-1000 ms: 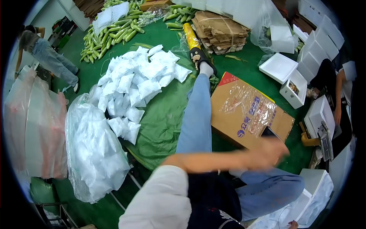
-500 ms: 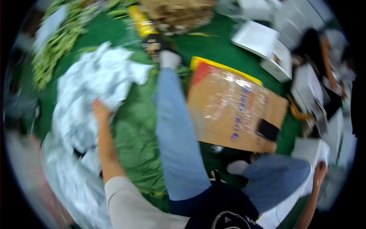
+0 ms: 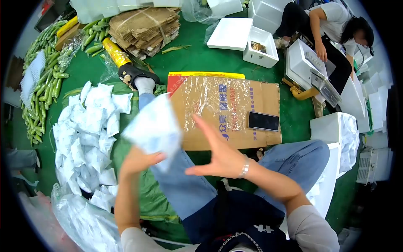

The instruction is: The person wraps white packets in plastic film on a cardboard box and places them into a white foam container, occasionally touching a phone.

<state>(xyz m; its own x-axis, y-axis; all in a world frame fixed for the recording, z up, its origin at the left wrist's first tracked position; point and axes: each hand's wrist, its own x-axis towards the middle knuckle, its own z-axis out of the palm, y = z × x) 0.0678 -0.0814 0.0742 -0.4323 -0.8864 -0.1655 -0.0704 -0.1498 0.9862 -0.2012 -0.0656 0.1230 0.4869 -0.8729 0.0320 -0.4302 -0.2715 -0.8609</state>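
My left hand [image 3: 140, 161] grips a white packet [image 3: 155, 126], blurred by motion, over my outstretched leg. To its right, my right hand [image 3: 218, 153] is empty, thumb and fingers spread towards the packet without touching it. A heap of similar white packets [image 3: 88, 138] lies on green sheeting at the left. Beyond my hands is a flat cardboard box [image 3: 201, 101] with clear tape and printed characters. On the box's right part rests a black phone [image 3: 263, 121].
Green vegetables [image 3: 48, 92] spread at the far left. Stacked flattened cardboard [image 3: 145, 27] stands at the top. White foam boxes [image 3: 261, 52] sit upper right, near a seated co-worker [image 3: 331, 38] beside a scale [image 3: 325, 88]. A plastic bag [image 3: 84, 218] lies lower left.
My left hand has come from the heap towards the middle, now with a packet. My right hand has moved in from the far right, fingers spread. The view has turned to the right.
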